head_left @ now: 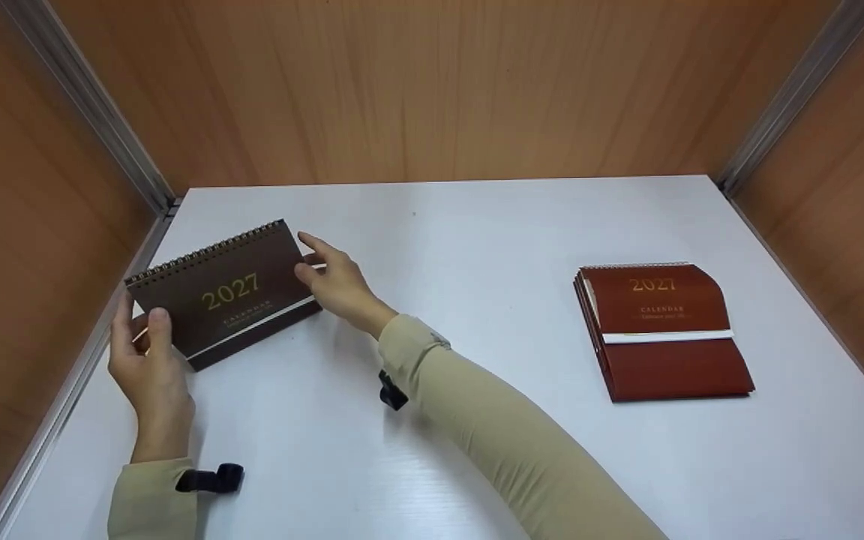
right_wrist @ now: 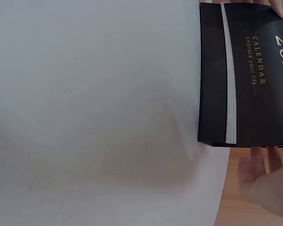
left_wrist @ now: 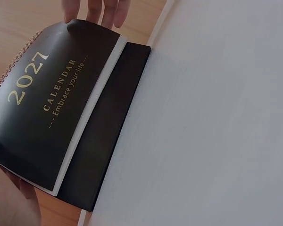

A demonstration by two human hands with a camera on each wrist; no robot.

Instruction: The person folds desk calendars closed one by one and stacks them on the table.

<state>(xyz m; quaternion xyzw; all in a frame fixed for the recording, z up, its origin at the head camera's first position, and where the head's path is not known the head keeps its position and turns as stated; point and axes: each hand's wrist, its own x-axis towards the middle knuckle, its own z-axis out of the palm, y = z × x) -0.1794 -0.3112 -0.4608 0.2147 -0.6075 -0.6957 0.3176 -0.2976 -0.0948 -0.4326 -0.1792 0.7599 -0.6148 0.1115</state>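
A dark brown 2027 desk calendar (head_left: 214, 300) with a spiral top stands tilted back at the left of the white table, set at an angle. At its left end my left hand (head_left: 151, 375) holds it, thumb on the cover and fingers behind. My right hand (head_left: 342, 289) grips the right edge, its thumb over the front, index finger stretched out beyond the edge. The cover (left_wrist: 47, 94) bows slightly under a fingertip in the left wrist view. Right-hand fingers (right_wrist: 266, 165) reach behind the edge in the right wrist view.
A reddish-brown 2027 calendar (head_left: 668, 337) stands on the right of the white table (head_left: 439, 232). Wood panels (head_left: 432, 90) with metal corner rails (head_left: 98, 112) wall the table on the back and both sides. Black wrist cameras (head_left: 214, 478) hang at both sleeves.
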